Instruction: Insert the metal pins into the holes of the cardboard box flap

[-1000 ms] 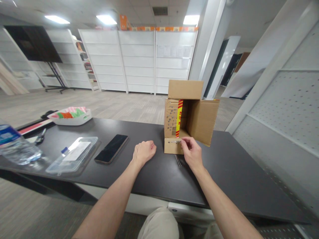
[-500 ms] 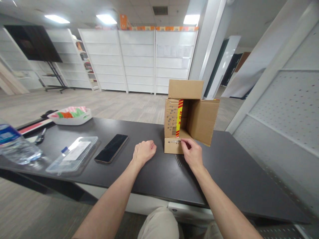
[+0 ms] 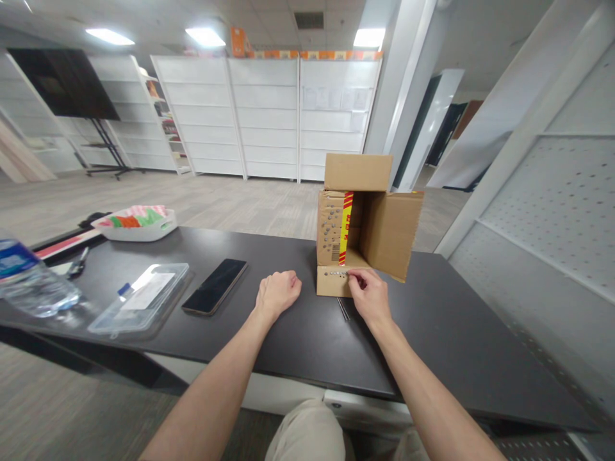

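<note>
A cardboard box (image 3: 401, 234) stands on the dark table with its front flaps open. Yellow and red tape runs down its left front flap (image 3: 330, 224), which is dotted with small grey round heads. Along the lower flap (image 3: 329, 287) sits a short row of similar heads. My right hand (image 3: 369, 296) pinches at the right end of that row, thumb and forefinger together; whatever is between the fingertips is too small to make out. Thin metal pins (image 3: 343, 310) lie just below the flap. My left hand (image 3: 278, 291) rests curled on the table, left of the box, apparently holding nothing.
Left of my hands lie a black phone (image 3: 215, 286) and a clear plastic case (image 3: 144, 301). A water bottle (image 3: 36, 282) lies at the far left, near a white basket (image 3: 144, 232) with colourful contents. A perforated panel (image 3: 552, 205) borders the right side.
My right hand has shifted very slightly at the lower flap, its fingertips still together there. My left hand, the box and the other things stay put.
</note>
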`<state>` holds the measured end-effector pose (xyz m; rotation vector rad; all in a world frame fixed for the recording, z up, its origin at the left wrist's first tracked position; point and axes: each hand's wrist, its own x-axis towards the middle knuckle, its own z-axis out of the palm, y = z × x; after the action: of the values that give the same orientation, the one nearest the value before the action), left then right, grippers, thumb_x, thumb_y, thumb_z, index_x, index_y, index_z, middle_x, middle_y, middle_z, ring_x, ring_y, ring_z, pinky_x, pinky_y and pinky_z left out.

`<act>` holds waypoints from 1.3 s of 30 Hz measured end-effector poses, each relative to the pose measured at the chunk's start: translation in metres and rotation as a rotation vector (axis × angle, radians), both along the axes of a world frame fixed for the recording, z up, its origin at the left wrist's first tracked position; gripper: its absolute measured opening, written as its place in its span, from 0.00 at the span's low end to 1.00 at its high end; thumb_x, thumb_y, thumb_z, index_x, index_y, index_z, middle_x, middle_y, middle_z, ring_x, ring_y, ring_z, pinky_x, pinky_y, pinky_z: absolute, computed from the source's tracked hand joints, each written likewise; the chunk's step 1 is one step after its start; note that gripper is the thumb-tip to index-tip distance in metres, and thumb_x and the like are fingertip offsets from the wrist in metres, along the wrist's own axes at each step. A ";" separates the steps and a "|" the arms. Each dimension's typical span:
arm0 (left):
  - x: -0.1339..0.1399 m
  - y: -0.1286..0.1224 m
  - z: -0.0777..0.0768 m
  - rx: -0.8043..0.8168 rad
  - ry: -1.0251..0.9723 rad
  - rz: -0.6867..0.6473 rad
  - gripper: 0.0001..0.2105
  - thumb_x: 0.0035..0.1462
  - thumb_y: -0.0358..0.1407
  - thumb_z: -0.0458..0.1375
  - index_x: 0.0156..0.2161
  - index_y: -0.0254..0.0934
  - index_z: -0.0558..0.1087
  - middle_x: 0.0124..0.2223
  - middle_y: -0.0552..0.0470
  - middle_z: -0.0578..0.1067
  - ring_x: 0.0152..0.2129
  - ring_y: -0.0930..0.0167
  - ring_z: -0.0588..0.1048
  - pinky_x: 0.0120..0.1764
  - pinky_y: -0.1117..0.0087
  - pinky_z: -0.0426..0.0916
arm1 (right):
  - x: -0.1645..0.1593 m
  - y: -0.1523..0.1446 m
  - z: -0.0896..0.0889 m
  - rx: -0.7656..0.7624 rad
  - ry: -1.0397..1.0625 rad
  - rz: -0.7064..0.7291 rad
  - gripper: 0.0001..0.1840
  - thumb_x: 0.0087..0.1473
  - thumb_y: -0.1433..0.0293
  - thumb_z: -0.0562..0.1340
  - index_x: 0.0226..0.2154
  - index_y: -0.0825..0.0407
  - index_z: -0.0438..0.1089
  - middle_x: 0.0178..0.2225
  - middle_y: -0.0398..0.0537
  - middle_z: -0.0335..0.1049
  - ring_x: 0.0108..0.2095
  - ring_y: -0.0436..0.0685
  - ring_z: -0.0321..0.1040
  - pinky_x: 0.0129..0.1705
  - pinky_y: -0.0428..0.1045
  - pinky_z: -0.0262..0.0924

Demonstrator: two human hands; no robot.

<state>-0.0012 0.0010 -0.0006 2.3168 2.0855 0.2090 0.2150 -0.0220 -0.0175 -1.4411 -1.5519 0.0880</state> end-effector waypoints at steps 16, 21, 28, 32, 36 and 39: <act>0.000 -0.001 0.002 -0.016 -0.005 0.011 0.16 0.58 0.40 0.43 0.34 0.40 0.72 0.36 0.44 0.77 0.34 0.62 0.76 0.35 0.66 0.65 | -0.007 -0.016 0.005 -0.131 -0.279 0.355 0.12 0.40 0.77 0.53 0.29 0.50 0.66 0.33 0.45 0.67 0.39 0.56 0.62 0.42 0.51 0.48; 0.000 0.000 0.000 0.003 0.007 -0.008 0.17 0.58 0.40 0.42 0.34 0.40 0.72 0.36 0.44 0.77 0.34 0.61 0.76 0.34 0.66 0.65 | -0.008 -0.018 0.007 -0.169 -0.322 0.393 0.13 0.40 0.79 0.52 0.29 0.50 0.67 0.33 0.44 0.66 0.40 0.56 0.60 0.41 0.51 0.46; 0.001 -0.001 0.002 -0.020 0.003 0.016 0.16 0.58 0.40 0.42 0.34 0.39 0.73 0.36 0.44 0.77 0.35 0.62 0.76 0.35 0.67 0.65 | -0.008 -0.018 0.007 -0.167 -0.336 0.412 0.13 0.41 0.79 0.52 0.28 0.50 0.67 0.33 0.45 0.66 0.39 0.56 0.60 0.40 0.50 0.46; 0.001 -0.002 0.003 -0.016 0.000 0.011 0.16 0.58 0.40 0.43 0.34 0.39 0.72 0.36 0.44 0.77 0.35 0.63 0.76 0.34 0.67 0.65 | -0.009 -0.020 0.009 -0.175 -0.358 0.414 0.12 0.42 0.78 0.53 0.29 0.50 0.67 0.33 0.44 0.66 0.39 0.56 0.60 0.40 0.51 0.46; 0.002 -0.002 0.005 -0.033 -0.006 0.029 0.16 0.59 0.40 0.43 0.35 0.39 0.73 0.37 0.44 0.77 0.36 0.63 0.76 0.35 0.68 0.64 | -0.010 -0.021 0.011 -0.184 -0.364 0.412 0.11 0.43 0.77 0.54 0.29 0.50 0.68 0.33 0.45 0.66 0.39 0.57 0.59 0.41 0.51 0.46; 0.002 -0.002 0.005 -0.033 -0.008 0.028 0.16 0.59 0.40 0.43 0.35 0.39 0.73 0.37 0.44 0.77 0.35 0.64 0.76 0.36 0.68 0.64 | -0.010 -0.022 0.012 -0.201 -0.360 0.423 0.11 0.44 0.77 0.54 0.30 0.50 0.68 0.34 0.45 0.66 0.39 0.57 0.59 0.42 0.51 0.46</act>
<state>0.0004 -0.0014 0.0039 2.2657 2.1022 0.1822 0.2051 -0.0438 -0.0057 -1.3065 -2.1836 0.2524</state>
